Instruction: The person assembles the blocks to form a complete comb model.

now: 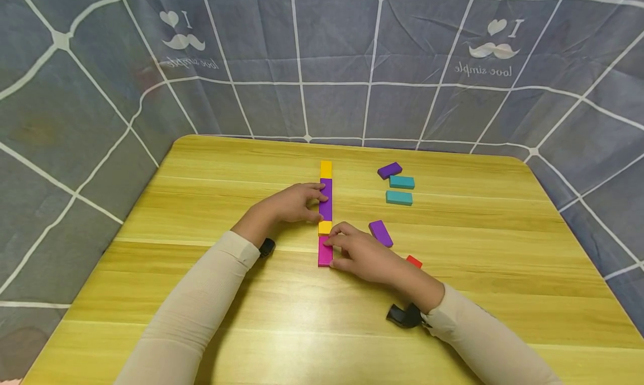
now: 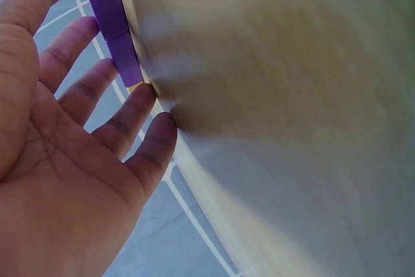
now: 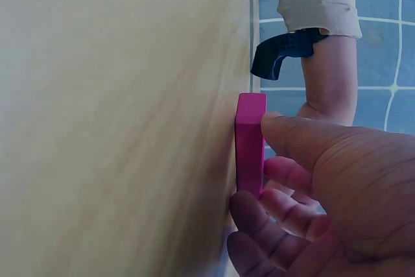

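A straight row of blocks runs away from me down the middle of the table: a far yellow block [image 1: 326, 169], two purple blocks [image 1: 326, 209] end to end, a nearer yellow block [image 1: 325, 228] and a pink block [image 1: 324, 256] at the near end. My left hand [image 1: 294, 204] lies along the row's left side, its loosely spread fingers touching the purple blocks [image 2: 107, 4]. From the right, my right hand [image 1: 366, 256] holds the pink block [image 3: 249, 141] between thumb and fingertips. Its far end is partly behind the fingers in the right wrist view.
Right of the row lie a dark purple block [image 1: 389, 170], two teal blocks [image 1: 402, 182] and another purple block [image 1: 380, 233]. A red block [image 1: 414, 261] is partly covered by my right forearm. Grey tile-patterned cloth [image 1: 332, 55] hangs behind the wooden table [image 1: 503, 234].
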